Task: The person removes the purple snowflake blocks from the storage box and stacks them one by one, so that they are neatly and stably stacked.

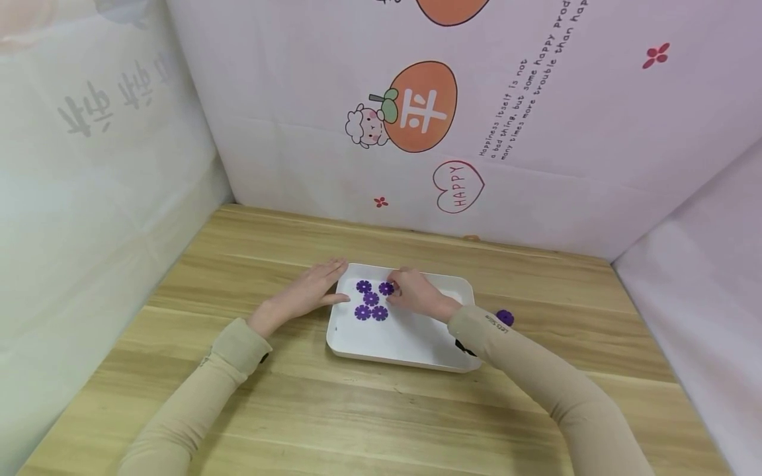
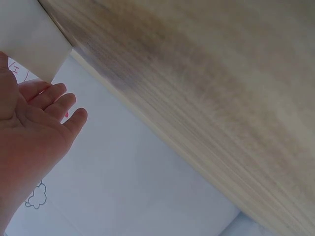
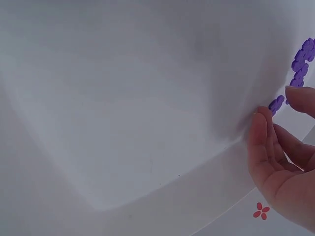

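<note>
Several purple notched discs, like snowflake building pieces, lie in a white tray (image 1: 411, 340): a middle disc (image 1: 371, 299) with others around it. My right hand (image 1: 417, 294) reaches over the tray from the right. Its curled fingers and thumb pinch the upper right disc (image 1: 385, 289); in the right wrist view this disc (image 3: 276, 104) shows between the fingertips, partly hidden. My left hand (image 1: 306, 291) rests at the tray's left edge, thumb spread from its extended fingers. In the left wrist view, the left hand (image 2: 37, 115) touches the tray (image 2: 32, 37) at its corner.
Another purple piece (image 1: 505, 317) lies on the wooden table (image 1: 333, 416) to the right of the tray, beside the right sleeve. White printed cloth walls (image 1: 286, 152) stand behind the table and along both sides.
</note>
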Demonstrator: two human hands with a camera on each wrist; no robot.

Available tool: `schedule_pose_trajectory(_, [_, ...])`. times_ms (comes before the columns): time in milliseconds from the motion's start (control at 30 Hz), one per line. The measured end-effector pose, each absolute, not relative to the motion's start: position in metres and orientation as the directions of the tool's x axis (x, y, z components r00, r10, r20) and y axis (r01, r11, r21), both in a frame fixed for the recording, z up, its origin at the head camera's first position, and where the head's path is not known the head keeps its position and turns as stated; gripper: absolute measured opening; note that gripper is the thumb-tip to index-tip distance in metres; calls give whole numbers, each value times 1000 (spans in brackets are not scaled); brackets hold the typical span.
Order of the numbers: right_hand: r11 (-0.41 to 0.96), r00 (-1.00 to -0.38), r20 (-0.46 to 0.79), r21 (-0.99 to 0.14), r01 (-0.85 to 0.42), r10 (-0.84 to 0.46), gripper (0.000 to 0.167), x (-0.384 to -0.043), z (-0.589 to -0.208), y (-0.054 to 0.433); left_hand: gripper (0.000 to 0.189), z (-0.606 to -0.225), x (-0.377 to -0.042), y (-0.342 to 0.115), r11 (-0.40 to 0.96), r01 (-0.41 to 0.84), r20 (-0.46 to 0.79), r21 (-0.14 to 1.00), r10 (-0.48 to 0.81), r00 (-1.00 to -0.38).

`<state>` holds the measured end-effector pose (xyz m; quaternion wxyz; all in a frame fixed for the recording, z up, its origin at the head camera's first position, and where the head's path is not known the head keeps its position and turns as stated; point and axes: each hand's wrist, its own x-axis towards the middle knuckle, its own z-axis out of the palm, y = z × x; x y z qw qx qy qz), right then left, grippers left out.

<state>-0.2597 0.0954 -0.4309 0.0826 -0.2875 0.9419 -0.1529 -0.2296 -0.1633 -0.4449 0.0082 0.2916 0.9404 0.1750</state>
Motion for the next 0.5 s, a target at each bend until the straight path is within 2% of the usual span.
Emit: schedule_pose_trajectory(500, [765,-794,-64,-322,-557,-605,24,-257,-431,97,82,-445,-230,-163,775,532,69,341,544,-836])
